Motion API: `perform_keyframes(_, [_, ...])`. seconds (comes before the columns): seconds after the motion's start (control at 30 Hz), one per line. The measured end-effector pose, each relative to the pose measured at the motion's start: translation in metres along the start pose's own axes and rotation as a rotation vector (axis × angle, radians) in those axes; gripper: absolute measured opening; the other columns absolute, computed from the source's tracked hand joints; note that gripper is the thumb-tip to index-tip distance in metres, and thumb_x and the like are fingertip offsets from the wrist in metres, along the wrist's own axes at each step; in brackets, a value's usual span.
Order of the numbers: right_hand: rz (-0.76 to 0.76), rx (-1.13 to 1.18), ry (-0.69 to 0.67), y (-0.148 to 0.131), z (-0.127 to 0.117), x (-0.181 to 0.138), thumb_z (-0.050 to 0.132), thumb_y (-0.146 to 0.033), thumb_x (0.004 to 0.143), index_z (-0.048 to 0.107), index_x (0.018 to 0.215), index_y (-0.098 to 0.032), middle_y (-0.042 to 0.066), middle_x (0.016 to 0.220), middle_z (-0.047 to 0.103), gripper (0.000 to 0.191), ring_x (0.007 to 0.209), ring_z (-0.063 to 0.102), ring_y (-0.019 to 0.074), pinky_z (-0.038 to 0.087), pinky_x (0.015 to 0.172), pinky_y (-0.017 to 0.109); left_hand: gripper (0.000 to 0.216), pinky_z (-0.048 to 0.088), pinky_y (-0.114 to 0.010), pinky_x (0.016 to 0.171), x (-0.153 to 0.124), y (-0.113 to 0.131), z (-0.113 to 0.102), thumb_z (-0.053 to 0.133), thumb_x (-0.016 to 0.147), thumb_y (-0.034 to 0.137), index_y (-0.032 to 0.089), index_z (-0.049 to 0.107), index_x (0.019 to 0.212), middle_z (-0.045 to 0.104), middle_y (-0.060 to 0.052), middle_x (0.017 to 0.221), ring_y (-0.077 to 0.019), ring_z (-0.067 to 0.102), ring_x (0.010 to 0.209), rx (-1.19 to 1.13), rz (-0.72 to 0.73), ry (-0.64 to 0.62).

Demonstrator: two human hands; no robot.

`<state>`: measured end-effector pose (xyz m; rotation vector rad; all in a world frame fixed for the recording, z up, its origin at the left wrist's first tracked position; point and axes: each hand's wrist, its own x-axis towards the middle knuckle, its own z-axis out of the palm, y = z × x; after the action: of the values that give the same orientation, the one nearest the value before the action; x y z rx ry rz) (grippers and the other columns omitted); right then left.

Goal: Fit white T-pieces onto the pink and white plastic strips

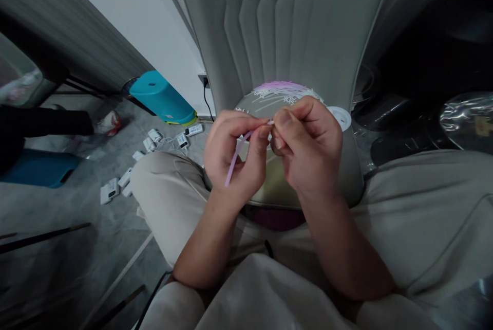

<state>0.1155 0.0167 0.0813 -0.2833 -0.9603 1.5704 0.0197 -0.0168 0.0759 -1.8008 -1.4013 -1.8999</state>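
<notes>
Thin pale pink plastic strand (238, 159), smooth and slightly curved, long axis slanting across the view, lower end pointing down-left toward the knee, upper end rising up-right between both hands. Pinched tightly in the fingers of the left hand (231, 158), with narrow grip; right hand (308, 147) also narrow, fingertips (276, 141) closed at the strand's upper end, white tip just visible there. Behind the hands, on a rounded beige cushion (250, 106), a heap of fine white and pink strands (283, 91), and just beside it a round white disc (341, 118). Below, beige cloth trousers (169, 191); farther left on the grey floor, small white boxes (111, 190).
</notes>
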Motion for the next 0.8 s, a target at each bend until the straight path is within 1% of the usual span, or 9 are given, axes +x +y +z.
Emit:
perform_keyframes(0.1, [0.007, -0.075, 0.028, -0.004, 0.000, 0.001, 0.076, -0.034, 0.086, 0.058, 0.071, -0.024, -0.008, 0.056, 0.050, 0.026, 0.048, 0.039, 0.0073, 0.034, 0.047, 0.024, 0.005, 0.055, -0.044, 0.060, 0.004, -0.001, -0.001, 0.064, 0.095, 0.025, 0.030, 0.066, 0.095, 0.067, -0.001, 0.080, -0.0171, 0.066, 0.073, -0.005, 0.073, -0.010])
perform_keyframes(0.2, [-0.016, -0.091, 0.042, -0.007, 0.000, 0.002, 0.075, -0.029, 0.087, 0.059, 0.070, -0.022, -0.008, 0.056, 0.052, 0.025, 0.048, 0.041, 0.0060, 0.032, 0.045, 0.022, 0.009, 0.056, -0.041, 0.061, 0.009, -0.003, -0.006, 0.066, 0.094, 0.021, 0.029, 0.067, 0.098, 0.068, 0.000, 0.081, -0.0155, 0.065, 0.073, -0.004, 0.146, -0.083])
perform_keyframes(0.33, [-0.002, -0.116, 0.027, -0.007, -0.001, 0.002, 0.076, -0.029, 0.087, 0.059, 0.070, -0.021, -0.008, 0.055, 0.052, 0.025, 0.047, 0.041, 0.0052, 0.032, 0.045, 0.021, 0.011, 0.056, -0.039, 0.064, 0.016, -0.005, -0.017, 0.066, 0.094, 0.021, 0.029, 0.067, 0.100, 0.071, 0.000, 0.083, -0.0159, 0.067, 0.074, 0.011, 0.179, -0.194])
perform_keyframes(0.43, [-0.011, -0.047, 0.012, -0.005, -0.001, 0.002, 0.074, -0.028, 0.088, 0.060, 0.072, -0.021, -0.008, 0.055, 0.053, 0.023, 0.046, 0.039, 0.0042, 0.031, 0.045, 0.020, 0.011, 0.056, -0.040, 0.064, 0.020, -0.005, -0.021, 0.069, 0.093, 0.025, 0.031, 0.068, 0.102, 0.073, 0.000, 0.086, -0.0171, 0.069, 0.076, -0.012, 0.186, -0.230])
perform_keyframes(0.5, [0.005, -0.026, 0.014, -0.003, -0.001, 0.002, 0.073, -0.030, 0.089, 0.059, 0.073, -0.021, -0.008, 0.055, 0.053, 0.023, 0.044, 0.037, 0.0039, 0.030, 0.044, 0.020, 0.012, 0.056, -0.041, 0.064, 0.021, -0.004, -0.021, 0.070, 0.092, 0.027, 0.032, 0.068, 0.103, 0.073, 0.000, 0.087, -0.0179, 0.070, 0.076, -0.008, 0.175, -0.217])
perform_keyframes(0.6, [0.038, -0.031, 0.026, -0.002, 0.000, 0.002, 0.072, -0.033, 0.089, 0.059, 0.074, -0.022, -0.008, 0.056, 0.053, 0.023, 0.044, 0.035, 0.0045, 0.028, 0.042, 0.021, 0.009, 0.053, -0.044, 0.063, 0.018, 0.000, -0.018, 0.069, 0.092, 0.028, 0.034, 0.067, 0.099, 0.071, -0.001, 0.082, -0.0192, 0.067, 0.073, 0.024, 0.122, -0.149])
perform_keyframes(0.7, [0.046, -0.029, 0.025, -0.001, 0.001, 0.000, 0.072, -0.035, 0.089, 0.060, 0.074, -0.022, -0.007, 0.057, 0.053, 0.023, 0.047, 0.039, 0.0058, 0.030, 0.043, 0.021, 0.009, 0.049, -0.045, 0.061, 0.014, 0.003, -0.015, 0.069, 0.090, 0.026, 0.033, 0.063, 0.092, 0.065, -0.002, 0.075, -0.0209, 0.063, 0.069, 0.015, 0.077, -0.070])
perform_keyframes(0.8, [0.068, -0.051, 0.027, -0.001, 0.002, -0.002, 0.074, -0.038, 0.087, 0.060, 0.074, -0.023, -0.006, 0.057, 0.053, 0.024, 0.050, 0.045, 0.0079, 0.035, 0.045, 0.023, 0.010, 0.048, -0.044, 0.060, 0.012, 0.003, -0.013, 0.068, 0.089, 0.024, 0.031, 0.061, 0.090, 0.061, -0.001, 0.071, -0.0198, 0.060, 0.068, -0.010, 0.076, -0.034])
